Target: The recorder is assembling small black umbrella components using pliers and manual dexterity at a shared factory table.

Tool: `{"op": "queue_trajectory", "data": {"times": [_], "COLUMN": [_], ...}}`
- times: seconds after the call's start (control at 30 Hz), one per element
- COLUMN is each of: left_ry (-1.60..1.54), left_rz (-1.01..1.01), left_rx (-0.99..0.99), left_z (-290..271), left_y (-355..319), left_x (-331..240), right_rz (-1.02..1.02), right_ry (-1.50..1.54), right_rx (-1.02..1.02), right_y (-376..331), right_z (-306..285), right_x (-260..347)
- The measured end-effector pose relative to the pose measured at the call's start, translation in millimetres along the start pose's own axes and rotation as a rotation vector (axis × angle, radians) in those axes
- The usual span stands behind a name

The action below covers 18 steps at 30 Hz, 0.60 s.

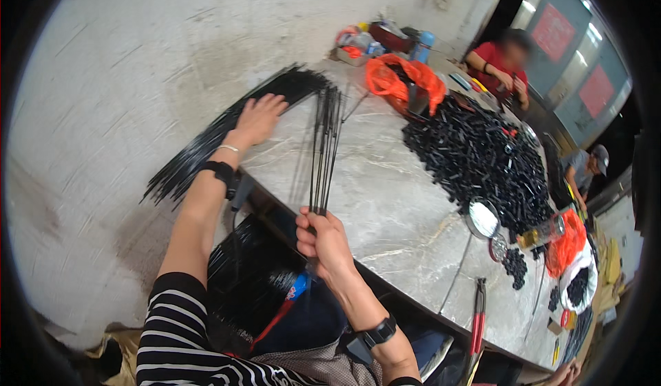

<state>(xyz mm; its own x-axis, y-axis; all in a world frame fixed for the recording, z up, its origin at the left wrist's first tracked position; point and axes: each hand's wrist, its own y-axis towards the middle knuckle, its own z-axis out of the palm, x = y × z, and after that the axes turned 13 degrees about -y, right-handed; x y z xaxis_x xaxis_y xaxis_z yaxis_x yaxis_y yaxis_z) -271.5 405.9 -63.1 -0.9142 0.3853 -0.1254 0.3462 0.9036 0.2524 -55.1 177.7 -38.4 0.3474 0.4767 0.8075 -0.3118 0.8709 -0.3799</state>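
Observation:
My right hand (325, 241) is closed around the lower ends of several thin black rods (322, 152), which point away from me over the near edge of the table. Up and to the left, my left hand (260, 119) lies with its fingers stretched out against a thick bundle of long black rods (200, 157). That bundle runs along the table's left end beside the wall. Whether the left palm presses on the rods is hidden. Both wrists carry black bands.
A grey marbled table (372, 193) holds a big heap of short black parts (482, 152), an orange bag (385, 76), a round dish of white material (482, 219) and red-handled pliers (478, 324). More black rods (251, 283) sit below the edge. A person in red (506, 62) works opposite.

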Motion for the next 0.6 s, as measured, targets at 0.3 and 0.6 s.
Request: {"op": "queue_trajectory", "data": {"times": [0.3,0.6], "left_ry": [-0.007,-0.884], "left_rz": [0.134,0.154], "left_rx": [-0.151,0.248], "left_z": [24,-64], "left_y": [28,-66], "left_x": [-32,-213], "right_rz": [-0.078,-0.544], "right_ry": [0.08,-0.087], "right_rx": [0.065,-0.153], "right_y": [-94,-155], "right_z": [-88,-110], "right_x": [16,28]}}
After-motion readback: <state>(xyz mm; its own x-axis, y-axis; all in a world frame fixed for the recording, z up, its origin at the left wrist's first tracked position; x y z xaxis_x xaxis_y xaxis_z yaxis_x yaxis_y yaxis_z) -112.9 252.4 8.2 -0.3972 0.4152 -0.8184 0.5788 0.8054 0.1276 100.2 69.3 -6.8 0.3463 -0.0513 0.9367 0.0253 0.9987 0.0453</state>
